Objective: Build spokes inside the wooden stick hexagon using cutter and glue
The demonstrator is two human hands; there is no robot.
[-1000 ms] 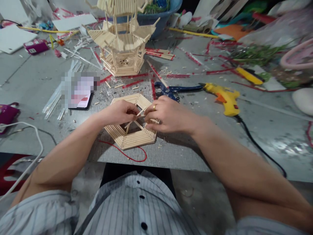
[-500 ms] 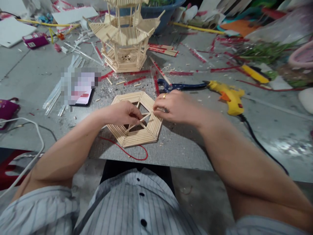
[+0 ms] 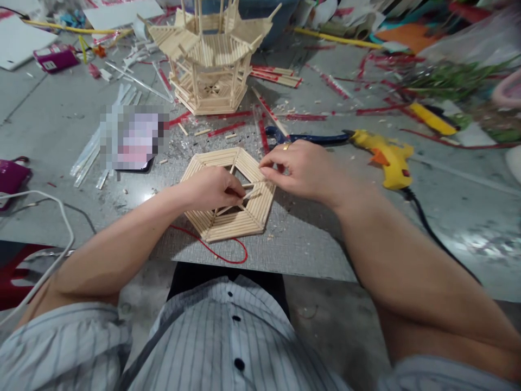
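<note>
A flat hexagonal frame of pale wooden sticks [image 3: 238, 232] lies near the table's front edge, with thin sticks crossing its open middle. Reaching over its left side, my left hand [image 3: 214, 187] is closed in a pinch on a short wooden stick [image 3: 253, 193] above the opening. My right hand [image 3: 303, 168], wearing a ring, is at the frame's upper right edge. Its thumb and forefinger are pressed together; whatever lies between them is too small to make out. A loop of red cord [image 3: 228, 260] sticks out beneath the frame's near side.
Behind stands a stick-built pavilion model [image 3: 209, 60]. A yellow glue gun [image 3: 385, 157] and dark blue-handled pliers [image 3: 313, 137] lie to the right. Left are a phone [image 3: 138, 141], clear glue sticks [image 3: 87, 157] and a white cable [image 3: 61, 217]. Red-wrapped sticks [image 3: 277, 76] and scraps litter the table.
My right hand has shifted slightly right and up along the frame's edge. My left hand has moved slightly right with the short stick, which now points toward the frame's right side. The view has shifted slightly.
</note>
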